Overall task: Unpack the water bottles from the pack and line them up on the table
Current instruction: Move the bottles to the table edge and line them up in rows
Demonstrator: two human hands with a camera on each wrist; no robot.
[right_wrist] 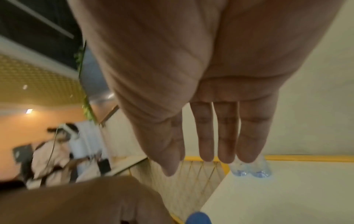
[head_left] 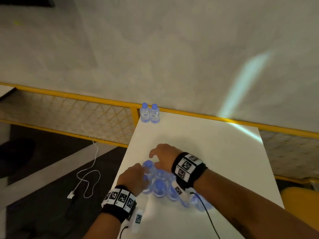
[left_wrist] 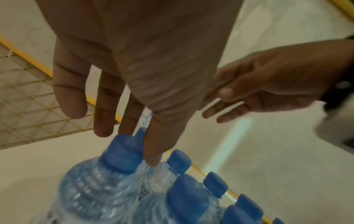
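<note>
Pack (head_left: 165, 185) holds blue-capped bottles (left_wrist: 118, 169) — both hands' fingers (left_wrist: 70, 91) spread, gripping nothing.

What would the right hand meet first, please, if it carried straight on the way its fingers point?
Probably the two bottles standing at the table's far edge: the right hand points its straight fingers at them, with only bare table between. Depth is unclear, so it might pass above them.

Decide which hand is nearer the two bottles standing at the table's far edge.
Right. The right hand reaches out beyond the pack toward the two bottles; the left hand sits lower, at the pack's near-left corner.
</note>
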